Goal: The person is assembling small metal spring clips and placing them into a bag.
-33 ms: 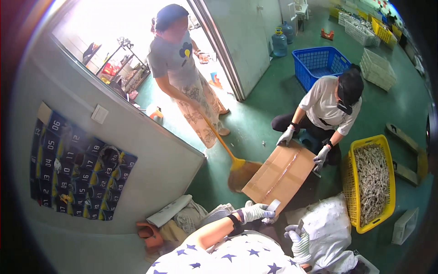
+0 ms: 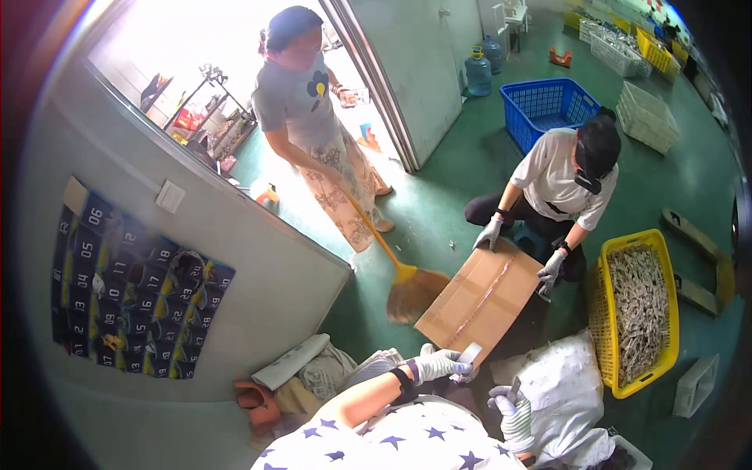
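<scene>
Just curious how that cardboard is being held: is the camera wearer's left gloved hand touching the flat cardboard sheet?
Touching. In the head view the left hand, in a white glove, grips the near edge of the cardboard sheet, fingers overlapping it with no gap.

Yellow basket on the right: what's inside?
The yellow basket is heaped with small pale grey strip-like pieces, piled close to the rim. The pile covers the basket's bottom, so anything beneath is hidden.

Daylight is pouring through the open doorway (image 2: 235, 86), glaring across the green floor (image 2: 439, 204). A pale wall (image 2: 235, 258) is carrying a switch (image 2: 169, 196) and a dark pocket organiser (image 2: 133, 290). A water jug (image 2: 478, 72) is standing by the grey door (image 2: 415, 70). Crates (image 2: 548, 106) are sitting farther back.
</scene>
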`<state>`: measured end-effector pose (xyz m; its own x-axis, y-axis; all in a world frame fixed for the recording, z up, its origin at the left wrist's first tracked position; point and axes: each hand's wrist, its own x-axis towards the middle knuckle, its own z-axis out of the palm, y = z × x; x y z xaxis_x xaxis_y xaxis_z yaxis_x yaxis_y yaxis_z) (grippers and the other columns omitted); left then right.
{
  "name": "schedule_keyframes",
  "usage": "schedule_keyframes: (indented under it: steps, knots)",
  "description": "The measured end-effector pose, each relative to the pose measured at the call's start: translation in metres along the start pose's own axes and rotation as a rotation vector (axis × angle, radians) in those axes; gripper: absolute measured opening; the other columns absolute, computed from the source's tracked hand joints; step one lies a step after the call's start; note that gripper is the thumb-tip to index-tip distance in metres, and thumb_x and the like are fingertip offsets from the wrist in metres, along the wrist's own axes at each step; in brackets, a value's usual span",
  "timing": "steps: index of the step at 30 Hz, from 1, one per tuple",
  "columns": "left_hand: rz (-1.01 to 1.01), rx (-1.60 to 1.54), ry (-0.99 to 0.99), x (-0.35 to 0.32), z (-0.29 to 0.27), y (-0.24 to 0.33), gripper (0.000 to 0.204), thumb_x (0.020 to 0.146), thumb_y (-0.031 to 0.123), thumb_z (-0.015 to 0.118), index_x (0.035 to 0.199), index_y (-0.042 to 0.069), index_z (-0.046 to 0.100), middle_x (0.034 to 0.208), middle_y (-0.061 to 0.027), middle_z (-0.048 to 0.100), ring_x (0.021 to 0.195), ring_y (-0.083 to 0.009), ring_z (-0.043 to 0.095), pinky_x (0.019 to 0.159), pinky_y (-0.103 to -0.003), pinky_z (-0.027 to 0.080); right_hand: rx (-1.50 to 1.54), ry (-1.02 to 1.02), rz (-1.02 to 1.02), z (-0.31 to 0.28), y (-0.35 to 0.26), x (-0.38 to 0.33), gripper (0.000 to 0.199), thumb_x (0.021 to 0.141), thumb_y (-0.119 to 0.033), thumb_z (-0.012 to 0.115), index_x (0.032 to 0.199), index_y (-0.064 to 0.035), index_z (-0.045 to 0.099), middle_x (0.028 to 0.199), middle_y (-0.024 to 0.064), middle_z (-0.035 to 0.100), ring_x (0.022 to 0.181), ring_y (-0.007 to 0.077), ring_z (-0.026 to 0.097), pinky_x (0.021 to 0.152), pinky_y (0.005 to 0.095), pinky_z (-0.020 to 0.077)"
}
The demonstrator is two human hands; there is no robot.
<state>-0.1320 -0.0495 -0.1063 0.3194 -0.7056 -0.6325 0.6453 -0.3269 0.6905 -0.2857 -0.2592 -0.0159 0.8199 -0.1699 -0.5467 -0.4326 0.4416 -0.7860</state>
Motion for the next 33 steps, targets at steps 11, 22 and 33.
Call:
schedule_keyframes:
  steps: [11, 22, 33]
  knots:
    - [0.045, -0.055, 0.017, 0.028, -0.005, -0.006, 0.034, 0.089, 0.027, 0.07, 0.115, 0.006, 0.065, 0.099, -0.0005, 0.067, 0.09, -0.0107, 0.058, 0.083, -0.028, 0.045, -0.02, -0.005, -0.022, -0.001, 0.007, -0.003, 0.013, 0.087, -0.009, 0.065, 0.096, -0.001, 0.068, 0.09, 0.0066, 0.069, 0.074, 0.0136, 0.066, 0.071, 0.027, 0.0537]
    - [-0.198, 0.161, -0.124, 0.105, -0.025, 0.026, 0.032, 0.089, 0.024, 0.07, 0.115, 0.004, 0.066, 0.101, 0.0009, 0.067, 0.091, -0.01, 0.059, 0.086, -0.028, 0.046, 0.013, 0.154, -0.055, 0.034, 0.018, 0.021, 0.017, 0.089, -0.009, 0.06, 0.101, 0.0004, 0.066, 0.091, 0.0058, 0.069, 0.078, 0.0123, 0.064, 0.072, 0.0273, 0.0523]
    - [-0.232, 0.118, -0.367, 0.075, -0.155, -0.003, 0.026, 0.088, 0.021, 0.069, 0.109, 0.006, 0.069, 0.096, 0.0015, 0.067, 0.089, -0.0112, 0.058, 0.083, -0.03, 0.045, 0.009, 0.279, 0.069, 0.177, 0.029, 0.067, 0.017, 0.09, -0.006, 0.056, 0.101, 0.0034, 0.065, 0.088, 0.0072, 0.067, 0.077, 0.0132, 0.064, 0.074, 0.0279, 0.0534]
